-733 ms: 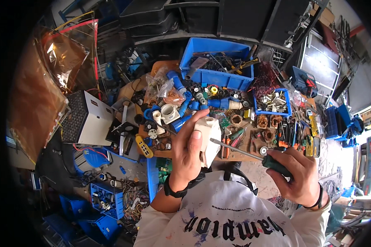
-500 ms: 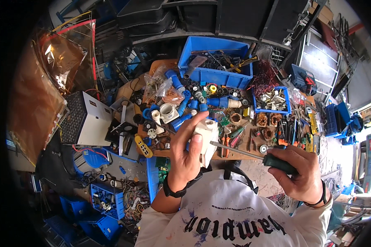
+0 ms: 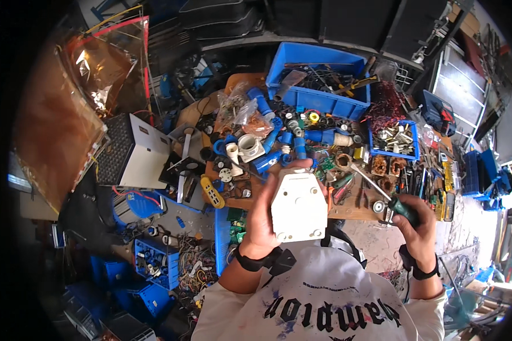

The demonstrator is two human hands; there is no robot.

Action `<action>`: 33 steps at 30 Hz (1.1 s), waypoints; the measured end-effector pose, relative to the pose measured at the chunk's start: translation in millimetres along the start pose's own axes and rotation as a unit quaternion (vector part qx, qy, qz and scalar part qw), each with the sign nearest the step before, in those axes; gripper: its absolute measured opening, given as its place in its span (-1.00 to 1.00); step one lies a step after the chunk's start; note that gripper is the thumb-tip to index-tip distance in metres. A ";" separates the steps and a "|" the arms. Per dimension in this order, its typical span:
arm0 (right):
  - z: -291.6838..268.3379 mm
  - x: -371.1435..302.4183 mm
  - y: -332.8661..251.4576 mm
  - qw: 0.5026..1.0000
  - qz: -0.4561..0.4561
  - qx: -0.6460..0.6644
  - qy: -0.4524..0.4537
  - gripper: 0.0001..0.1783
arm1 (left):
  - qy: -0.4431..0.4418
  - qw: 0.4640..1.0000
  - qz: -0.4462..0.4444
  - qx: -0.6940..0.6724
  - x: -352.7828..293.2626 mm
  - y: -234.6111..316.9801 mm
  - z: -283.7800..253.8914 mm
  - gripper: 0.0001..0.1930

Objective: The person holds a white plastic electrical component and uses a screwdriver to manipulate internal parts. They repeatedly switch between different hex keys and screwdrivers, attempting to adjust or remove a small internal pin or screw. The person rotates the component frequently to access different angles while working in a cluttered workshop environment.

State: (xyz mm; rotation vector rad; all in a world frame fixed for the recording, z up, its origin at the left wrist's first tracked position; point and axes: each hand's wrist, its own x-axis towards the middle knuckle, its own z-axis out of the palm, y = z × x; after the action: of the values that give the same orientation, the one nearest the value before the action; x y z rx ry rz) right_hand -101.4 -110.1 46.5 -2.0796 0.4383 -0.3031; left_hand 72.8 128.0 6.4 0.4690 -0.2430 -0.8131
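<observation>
A white plastic housing [image 3: 299, 206] with a tapered top and small holes near its corners is held up in front of my chest. My left hand [image 3: 263, 219] grips it along its left side, with fingertips showing at the top and at the right edge. In my right hand [image 3: 420, 233] is a screwdriver [image 3: 403, 209] with a green handle, the fingers wrapped around that handle. Its metal shaft points up and to the left over the bench, apart from the housing. What lies behind the housing is hidden.
The wooden bench [image 3: 347, 211] carries blue and white plastic fittings, pliers and hand tools. A large blue crate [image 3: 324, 102] stands at the back, with a smaller blue tray [image 3: 418, 149] of metal parts to its right. A yellow power strip [image 3: 213, 192] lies left; blue bins [image 3: 173, 267] sit below.
The screwdriver's tip has come away from the housing, and my right hand has moved lower. My left hand has turned the housing, so a broad flat face now shows. The view has shifted slightly.
</observation>
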 end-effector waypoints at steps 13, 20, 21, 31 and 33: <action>66.7 -28.0 175.5 0.906 0.307 0.285 -0.064 -0.70 | 0.044 0.990 -0.018 0.130 1.6 -9.7 18.3 -0.33; 82.0 -42.7 243.8 0.811 0.420 0.408 -0.007 -0.76 | 0.078 0.973 -0.026 0.215 8.8 -16.9 27.8 -0.31; 84.3 -45.1 253.8 0.789 0.436 0.433 0.004 -0.76 | 0.075 0.974 -0.030 0.213 10.0 -17.8 28.7 -0.31; 126.5 -56.4 352.5 0.664 0.578 0.458 0.123 -0.76 | 0.113 0.970 -0.037 0.214 22.4 -37.8 21.2 -0.30; 137.6 -57.2 366.4 0.660 0.574 0.465 0.138 -0.75 | 0.165 0.951 -0.043 0.256 23.4 -41.8 13.9 -0.32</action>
State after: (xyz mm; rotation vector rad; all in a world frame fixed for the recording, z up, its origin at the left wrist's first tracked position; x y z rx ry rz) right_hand -169.1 -156.1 -340.5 -0.4790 1.3418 -0.0189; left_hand 56.4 81.5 -1.3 1.1013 -0.1195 -0.7379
